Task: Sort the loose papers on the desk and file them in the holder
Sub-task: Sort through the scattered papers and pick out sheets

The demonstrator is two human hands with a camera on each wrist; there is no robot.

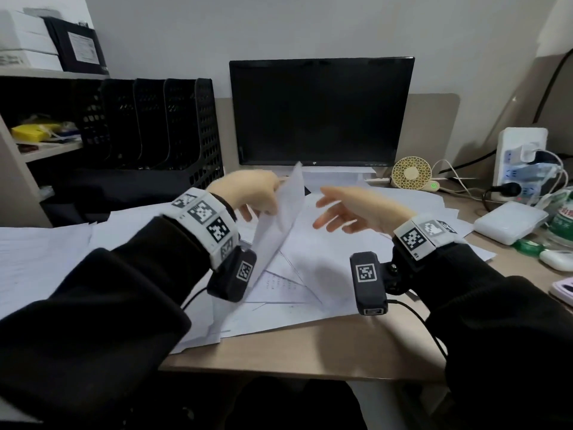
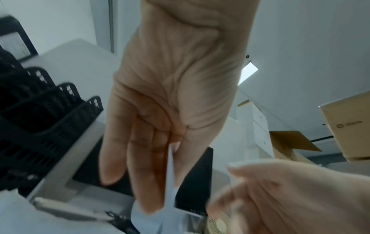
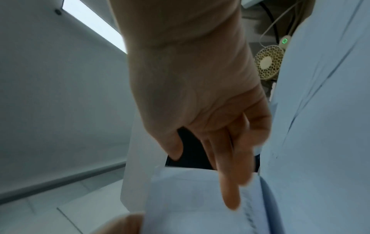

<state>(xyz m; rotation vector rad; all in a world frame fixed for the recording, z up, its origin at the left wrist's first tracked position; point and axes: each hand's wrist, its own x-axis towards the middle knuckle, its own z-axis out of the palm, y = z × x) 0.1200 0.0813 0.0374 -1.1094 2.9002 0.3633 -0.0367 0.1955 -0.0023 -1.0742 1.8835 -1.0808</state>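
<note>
My left hand (image 1: pixel 254 193) holds a white sheet of paper (image 1: pixel 279 225) up on edge above the desk, pinched between thumb and fingers. In the left wrist view the sheet (image 2: pixel 170 182) runs edge-on between the thumb and the fingers (image 2: pixel 140 158). My right hand (image 1: pixel 347 209) hovers just right of the sheet with straight, spread fingers and holds nothing. Loose papers (image 1: pixel 325 274) cover the desk under both hands. The black mesh file holder (image 1: pixel 161 125) with several slots stands at the back left, and the slots that show look empty.
A dark monitor (image 1: pixel 321 110) stands behind the hands. A small fan (image 1: pixel 411 173), a power strip (image 1: pixel 521 159) with cables, a white box (image 1: pixel 510 221) and a bottle (image 1: pixel 562 221) crowd the right side. A shelf (image 1: pixel 46 144) sits at the left.
</note>
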